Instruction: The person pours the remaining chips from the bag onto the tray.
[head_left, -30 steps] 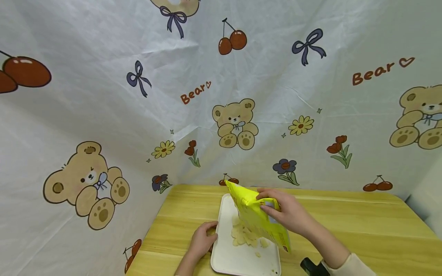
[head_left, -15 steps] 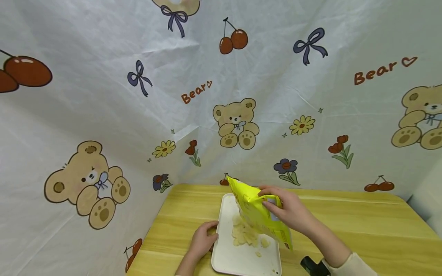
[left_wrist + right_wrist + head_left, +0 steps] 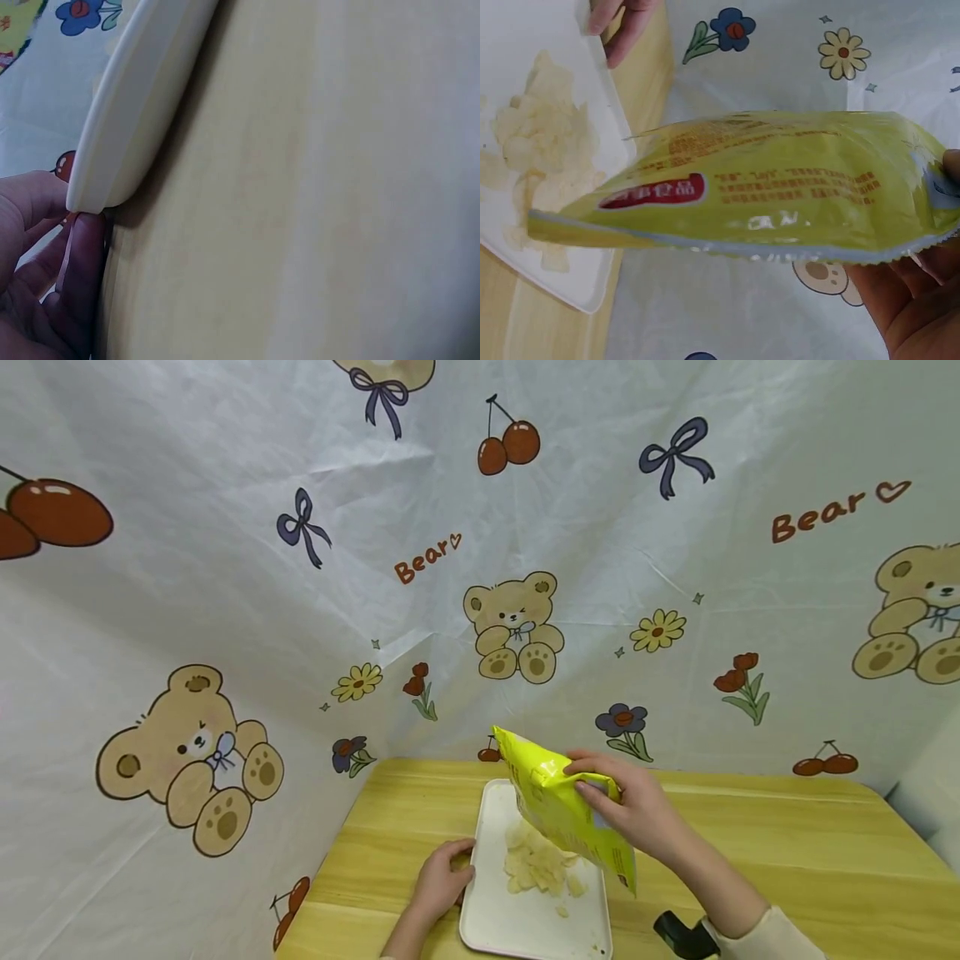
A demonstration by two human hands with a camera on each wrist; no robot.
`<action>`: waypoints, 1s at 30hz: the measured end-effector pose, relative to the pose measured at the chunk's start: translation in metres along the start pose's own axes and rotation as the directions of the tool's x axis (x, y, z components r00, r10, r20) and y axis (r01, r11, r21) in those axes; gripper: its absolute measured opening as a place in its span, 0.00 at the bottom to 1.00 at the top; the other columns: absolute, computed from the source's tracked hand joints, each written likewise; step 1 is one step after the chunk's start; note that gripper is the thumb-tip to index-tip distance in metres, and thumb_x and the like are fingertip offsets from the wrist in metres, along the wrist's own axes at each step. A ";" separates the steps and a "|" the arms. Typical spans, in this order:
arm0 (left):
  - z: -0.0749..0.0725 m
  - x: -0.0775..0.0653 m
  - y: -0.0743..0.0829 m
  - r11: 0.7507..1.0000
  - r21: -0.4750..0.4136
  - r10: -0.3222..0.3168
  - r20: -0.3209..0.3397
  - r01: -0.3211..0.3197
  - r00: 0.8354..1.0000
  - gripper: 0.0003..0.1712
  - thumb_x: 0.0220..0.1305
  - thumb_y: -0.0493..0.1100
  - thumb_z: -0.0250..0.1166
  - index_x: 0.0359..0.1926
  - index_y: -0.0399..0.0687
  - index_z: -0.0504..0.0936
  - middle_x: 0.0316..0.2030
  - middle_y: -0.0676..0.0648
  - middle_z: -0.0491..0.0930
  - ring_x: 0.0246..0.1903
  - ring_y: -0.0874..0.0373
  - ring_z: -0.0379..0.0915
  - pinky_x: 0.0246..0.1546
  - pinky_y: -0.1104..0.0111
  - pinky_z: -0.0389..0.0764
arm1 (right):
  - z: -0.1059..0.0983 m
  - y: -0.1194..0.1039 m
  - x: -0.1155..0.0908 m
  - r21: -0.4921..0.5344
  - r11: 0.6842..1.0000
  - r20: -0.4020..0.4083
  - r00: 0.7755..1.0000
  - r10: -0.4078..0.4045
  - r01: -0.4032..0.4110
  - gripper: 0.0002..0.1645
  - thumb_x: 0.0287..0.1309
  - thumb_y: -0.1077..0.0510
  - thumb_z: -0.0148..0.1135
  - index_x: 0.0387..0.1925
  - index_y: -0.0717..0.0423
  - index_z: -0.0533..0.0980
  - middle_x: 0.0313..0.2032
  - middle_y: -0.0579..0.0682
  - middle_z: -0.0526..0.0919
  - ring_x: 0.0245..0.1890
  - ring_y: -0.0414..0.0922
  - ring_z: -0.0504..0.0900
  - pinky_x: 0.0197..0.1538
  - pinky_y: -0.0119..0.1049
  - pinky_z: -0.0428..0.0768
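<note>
My right hand (image 3: pixel 626 797) grips a yellow snack bag (image 3: pixel 558 793) by its upper right end and holds it tilted above a white tray (image 3: pixel 525 931). The bag's other end points down over the tray in the right wrist view, where the bag (image 3: pixel 780 187) spans the middle. Pale, thin potato chips (image 3: pixel 536 864) lie heaped on the tray, partly hidden by the bag in the head view. My left hand (image 3: pixel 441 881) holds the tray's left edge. In the left wrist view its thumb and fingers pinch the rim of the tray (image 3: pixel 135 105).
A wooden table (image 3: pixel 787 852) carries the tray. Behind and to the left hangs a white cloth (image 3: pixel 570 543) printed with bears, flowers and cherries. A black device (image 3: pixel 684 935) sits at my right wrist. Small dark crumbs lie in the tray's near right corner.
My right hand and the bag have risen slightly and shifted a little right. More chips show on the tray, and the heap looks larger. My left hand has stayed at the tray's edge.
</note>
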State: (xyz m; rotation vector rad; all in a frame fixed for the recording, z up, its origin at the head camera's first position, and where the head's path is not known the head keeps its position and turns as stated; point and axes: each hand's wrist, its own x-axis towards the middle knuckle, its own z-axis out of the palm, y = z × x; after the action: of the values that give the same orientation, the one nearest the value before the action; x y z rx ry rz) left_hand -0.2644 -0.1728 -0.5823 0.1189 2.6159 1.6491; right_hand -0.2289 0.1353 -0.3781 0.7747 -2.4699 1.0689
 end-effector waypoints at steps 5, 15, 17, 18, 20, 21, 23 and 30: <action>0.000 0.000 0.001 1.000 0.008 -0.002 -0.011 0.002 1.000 0.25 0.57 0.34 0.63 0.58 0.47 0.78 0.52 0.39 0.77 0.15 0.61 0.74 0.12 0.66 0.80 | 0.002 0.000 0.001 -0.004 1.000 0.021 1.000 0.003 -0.003 0.11 0.63 0.55 0.60 0.45 0.39 0.80 0.57 0.46 0.80 0.57 0.49 0.79 0.50 0.41 0.83; 0.000 0.001 0.001 1.000 0.010 0.007 -0.015 -0.007 1.000 0.25 0.58 0.34 0.64 0.58 0.47 0.78 0.48 0.40 0.78 0.12 0.62 0.71 0.11 0.66 0.79 | 0.002 -0.002 0.001 0.005 0.998 -0.002 0.998 0.058 -0.058 0.10 0.64 0.54 0.59 0.45 0.41 0.81 0.57 0.46 0.80 0.58 0.50 0.78 0.52 0.49 0.82; 0.000 0.000 0.000 1.000 0.014 0.013 -0.015 -0.013 1.000 0.25 0.58 0.34 0.64 0.58 0.47 0.78 0.48 0.41 0.79 0.12 0.62 0.71 0.10 0.66 0.79 | 0.002 -0.002 0.001 0.003 0.997 -0.001 0.997 0.075 -0.075 0.10 0.64 0.54 0.59 0.45 0.41 0.81 0.56 0.46 0.81 0.57 0.50 0.78 0.52 0.48 0.82; 0.000 0.000 0.001 1.000 0.012 0.016 -0.016 -0.016 1.000 0.25 0.58 0.34 0.64 0.58 0.47 0.78 0.47 0.41 0.79 0.11 0.62 0.71 0.10 0.66 0.78 | 0.002 -0.001 0.001 -0.012 0.997 0.003 0.997 0.079 -0.079 0.10 0.64 0.54 0.59 0.45 0.41 0.81 0.56 0.46 0.81 0.57 0.50 0.79 0.51 0.46 0.82; -0.001 0.000 0.001 1.000 0.008 0.021 -0.017 -0.021 1.000 0.25 0.58 0.34 0.64 0.58 0.46 0.78 0.47 0.41 0.79 0.11 0.62 0.71 0.10 0.66 0.78 | 0.002 -0.001 0.001 -0.016 0.995 0.032 0.995 0.095 -0.094 0.11 0.65 0.53 0.58 0.46 0.42 0.81 0.55 0.46 0.81 0.51 0.48 0.81 0.46 0.41 0.83; -0.001 0.000 0.001 1.000 0.008 0.021 -0.019 -0.021 1.000 0.25 0.57 0.34 0.64 0.58 0.46 0.78 0.47 0.41 0.79 0.11 0.62 0.71 0.10 0.66 0.78 | 0.002 -0.001 0.001 -0.019 0.995 0.040 0.994 0.098 -0.097 0.11 0.65 0.53 0.58 0.47 0.42 0.81 0.55 0.46 0.82 0.50 0.48 0.82 0.45 0.40 0.83; -0.002 0.000 0.001 1.000 0.003 0.013 -0.016 -0.013 1.000 0.25 0.57 0.34 0.64 0.58 0.47 0.78 0.48 0.41 0.79 0.12 0.62 0.71 0.10 0.66 0.78 | 0.002 -0.001 0.001 -0.015 0.993 0.032 0.993 0.116 -0.116 0.11 0.65 0.52 0.58 0.47 0.42 0.81 0.55 0.46 0.82 0.50 0.48 0.81 0.46 0.41 0.83; 0.000 0.001 0.001 1.000 0.010 0.016 -0.009 -0.016 1.000 0.25 0.57 0.34 0.64 0.58 0.47 0.78 0.46 0.42 0.78 0.11 0.62 0.69 0.10 0.66 0.78 | 0.003 0.002 0.000 -0.009 0.993 0.034 0.993 0.114 -0.114 0.12 0.66 0.52 0.57 0.48 0.43 0.81 0.54 0.46 0.82 0.51 0.46 0.81 0.45 0.37 0.81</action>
State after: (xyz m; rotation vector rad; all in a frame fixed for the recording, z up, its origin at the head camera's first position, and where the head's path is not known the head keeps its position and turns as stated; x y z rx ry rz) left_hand -0.2650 -0.1722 -0.5818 0.1331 2.6372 1.6461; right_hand -0.2305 0.1344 -0.3815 0.6622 -2.5731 1.0946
